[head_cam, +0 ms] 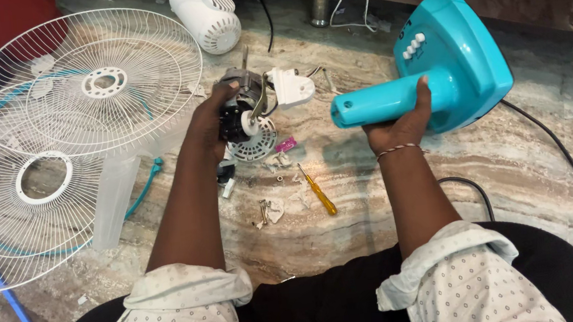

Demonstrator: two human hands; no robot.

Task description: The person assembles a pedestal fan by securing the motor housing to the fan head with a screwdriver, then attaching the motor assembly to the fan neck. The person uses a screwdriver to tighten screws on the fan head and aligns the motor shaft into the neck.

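Marble floor (513, 158) has open room at right. Left hand (208, 123) grips the fan motor (244, 105); right hand (403, 124) holds the blue fan base (453, 58). Wire guards (50, 143) crowd the left; a screwdriver (318, 189) lies between the arms.

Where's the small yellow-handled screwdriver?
The yellow-handled screwdriver lies on the marble floor between the forearms, below the left hand, beside loose screws.
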